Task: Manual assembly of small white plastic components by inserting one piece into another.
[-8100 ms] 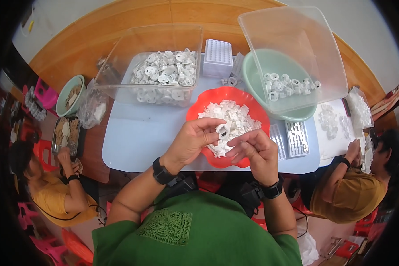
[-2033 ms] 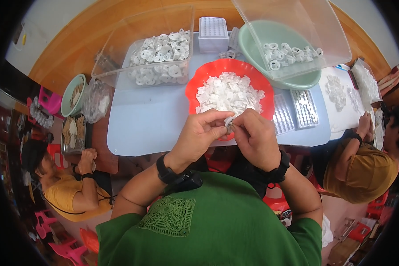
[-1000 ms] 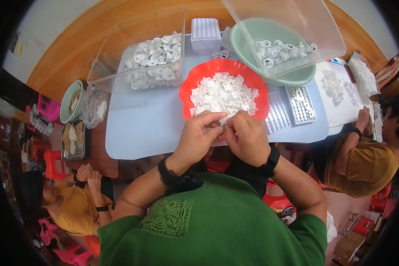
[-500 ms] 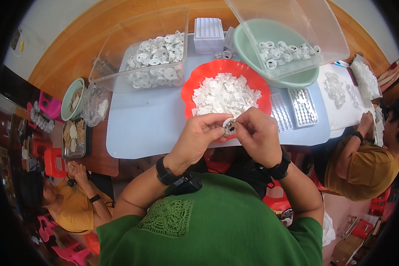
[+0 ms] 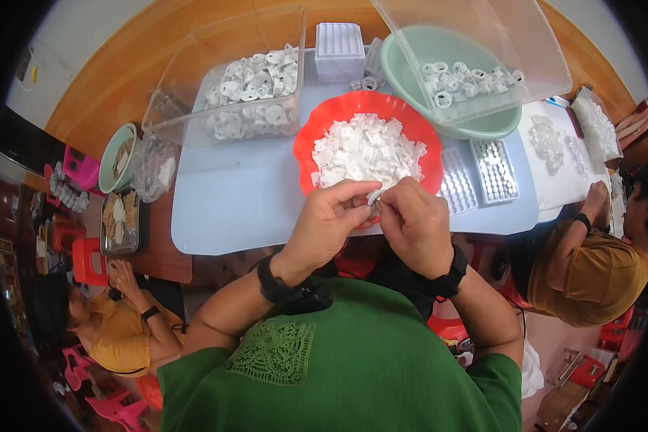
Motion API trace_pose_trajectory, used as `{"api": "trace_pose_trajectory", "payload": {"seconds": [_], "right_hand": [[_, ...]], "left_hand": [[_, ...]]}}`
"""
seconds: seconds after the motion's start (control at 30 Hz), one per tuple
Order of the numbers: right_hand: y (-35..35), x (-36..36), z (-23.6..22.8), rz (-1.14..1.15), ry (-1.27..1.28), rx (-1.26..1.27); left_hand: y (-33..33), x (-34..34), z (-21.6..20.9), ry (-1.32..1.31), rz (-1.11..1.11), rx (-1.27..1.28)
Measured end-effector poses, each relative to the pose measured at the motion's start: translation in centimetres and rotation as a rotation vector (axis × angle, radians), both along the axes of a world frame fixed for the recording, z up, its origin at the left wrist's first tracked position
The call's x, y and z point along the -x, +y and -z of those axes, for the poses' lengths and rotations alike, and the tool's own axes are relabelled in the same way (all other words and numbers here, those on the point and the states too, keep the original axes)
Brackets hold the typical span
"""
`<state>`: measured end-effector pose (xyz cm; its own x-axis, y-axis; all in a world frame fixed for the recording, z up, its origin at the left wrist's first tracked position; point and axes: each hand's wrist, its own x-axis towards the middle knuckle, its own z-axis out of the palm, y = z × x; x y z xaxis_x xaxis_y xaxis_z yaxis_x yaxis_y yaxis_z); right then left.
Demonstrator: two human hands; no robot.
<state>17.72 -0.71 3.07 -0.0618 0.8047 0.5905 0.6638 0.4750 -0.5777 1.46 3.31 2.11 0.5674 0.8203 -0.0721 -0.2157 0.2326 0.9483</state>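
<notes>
Between my fingertips, at the near rim of a red scalloped bowl (image 5: 304, 153), is a small white round plastic part (image 5: 374, 196), tilted nearly edge-on. My left hand (image 5: 322, 225) pinches it from the left side. From the right, my right hand (image 5: 419, 229) presses thumb and forefinger against the same part; its fingers hide most of it. Small flat white plastic pieces (image 5: 367, 150) are heaped in the bowl, just beyond my hands.
A clear bin (image 5: 167, 108) of white round parts stands back left. Another clear bin (image 5: 482, 36) tilts over a green basin (image 5: 397, 79) at back right. A tray of silvery discs (image 5: 494, 173) lies right. Co-workers sit at left (image 5: 126, 335) and right (image 5: 583, 273).
The round part has turned from showing its face, with dark and metallic bits inside, to nearly edge-on. Both hands stay close together, fingers shifted slightly.
</notes>
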Motion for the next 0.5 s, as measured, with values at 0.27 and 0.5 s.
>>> {"api": "trace_pose_trajectory", "payload": {"seconds": [0.27,0.5], "right_hand": [[-0.1,0.2,-0.4,0.023,0.078,-0.008],[-1.0,-0.4,-1.2,0.039,0.118,0.027]], "left_hand": [[0.1,-0.2,-0.9,-0.009,-0.010,-0.035],[-0.1,-0.2,-0.8,-0.020,-0.003,0.056]]}}
